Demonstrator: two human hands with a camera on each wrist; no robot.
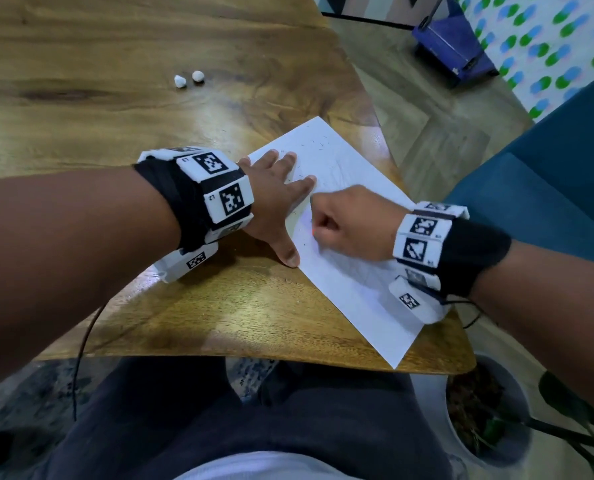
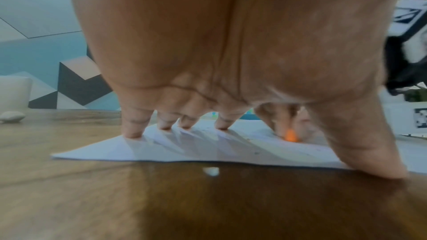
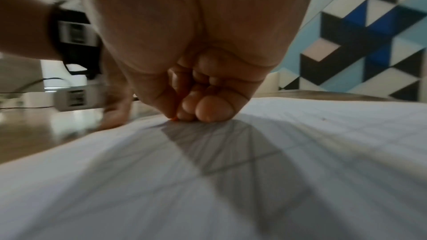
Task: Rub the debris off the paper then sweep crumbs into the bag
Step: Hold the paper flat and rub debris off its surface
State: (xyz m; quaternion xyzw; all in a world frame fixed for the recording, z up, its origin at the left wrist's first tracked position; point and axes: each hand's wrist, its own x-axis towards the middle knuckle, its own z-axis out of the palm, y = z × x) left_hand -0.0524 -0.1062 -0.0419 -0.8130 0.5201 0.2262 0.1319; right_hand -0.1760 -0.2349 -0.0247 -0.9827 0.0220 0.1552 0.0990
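Note:
A white sheet of paper [image 1: 354,244] lies skewed near the table's right front corner, with small dark crumbs [image 1: 314,145] scattered over its far end. My left hand [image 1: 281,199] lies flat with spread fingers [image 2: 134,127] pressing the paper's [image 2: 184,149] left edge, the thumb on the wood. My right hand [image 1: 344,226] is curled into a fist on the sheet and pinches a small orange eraser [image 2: 291,136], whose tip [image 3: 174,119] touches the paper [image 3: 300,152]. Faint pencil lines cross the sheet under the fist. No bag is in view.
Two small white lumps [image 1: 188,79] sit on the wooden table [image 1: 115,109] far back left. The table's front edge and right corner are close to the paper. A teal chair [image 1: 548,188] stands at the right, a potted plant [image 1: 489,410] below the corner, a blue box [image 1: 451,39] on the floor.

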